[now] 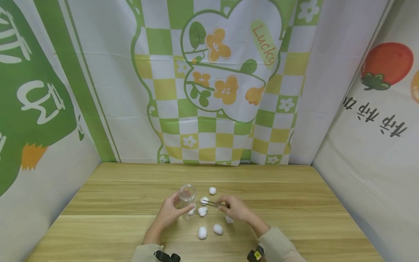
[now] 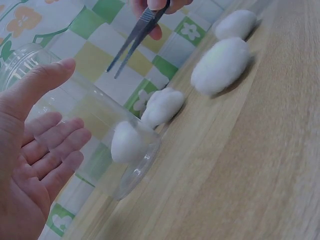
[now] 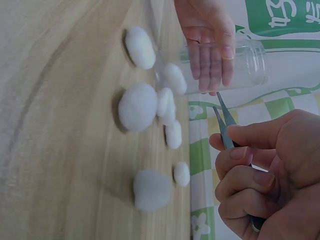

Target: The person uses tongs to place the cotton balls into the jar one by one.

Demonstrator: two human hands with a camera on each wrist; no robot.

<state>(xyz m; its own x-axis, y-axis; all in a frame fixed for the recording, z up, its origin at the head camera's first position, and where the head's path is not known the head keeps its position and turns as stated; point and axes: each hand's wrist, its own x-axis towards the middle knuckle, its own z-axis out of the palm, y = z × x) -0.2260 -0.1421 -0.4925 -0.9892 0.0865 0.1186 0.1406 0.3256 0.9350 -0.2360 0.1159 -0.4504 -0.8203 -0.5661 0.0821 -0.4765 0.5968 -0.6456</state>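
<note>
Two pale sleeves [image 1: 280, 244] lie nearest the head camera, each with a black device [image 1: 167, 256] at the cuff. Ahead of them stands the jar [image 1: 189, 199]: clear, smooth-walled, upright, mouth uncovered, set on the table [image 1: 131, 200]. Left hand [image 1: 171, 211]: clamped around the jar, thumb across its front. Right hand [image 1: 237, 208]: clamped on the tweezers [image 1: 213, 203], dark metal, tips apart and raised to the right of the jar. Count: one jar, one pair of tweezers, seven white, fluffy cotton balls [image 1: 202, 233]. One cotton ball sits inside the jar, near its base. Six lie outside: two just right of the jar, one behind to its right, three toward the sleeves; the right hand partly covers one of these. Printed cloth [image 1: 206, 131] hangs behind the jar.
</note>
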